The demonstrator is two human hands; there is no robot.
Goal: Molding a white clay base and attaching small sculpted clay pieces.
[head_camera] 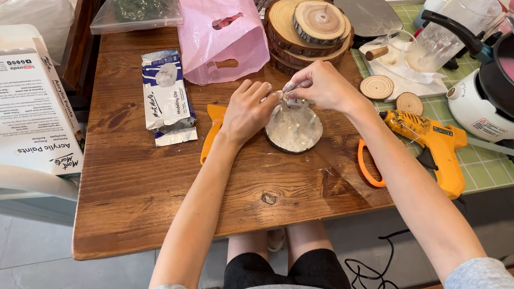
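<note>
**Status: small piece being set at the far rim of the white-coated disc**

The round disc (294, 129) lies flat near the middle of the wooden tabletop (151, 195), closer to its right edge than its left. Its upper face is already covered with a white, slightly lumpy layer; no bare patch shows.

Both hands meet above the disc's far rim. The left hand (247, 110) has its fingers curled, tips pinched on something small and pale. The right hand (324, 85) pinches the same spot from the opposite side. What the piece (293, 102) is cannot be told: it is too small and partly hidden by the fingers.

Judged state: coating done, placement of 1 small item in progress, rest of the face without decoration.

Nearby: a yellow glue gun (433, 143) at the right edge of the wood, untouched; a stack of wood slices (309, 27) at the far edge; a pack of modelling clay (166, 96) to the left, opened; 2 small wood rounds (378, 86) lie right of the hands.
</note>
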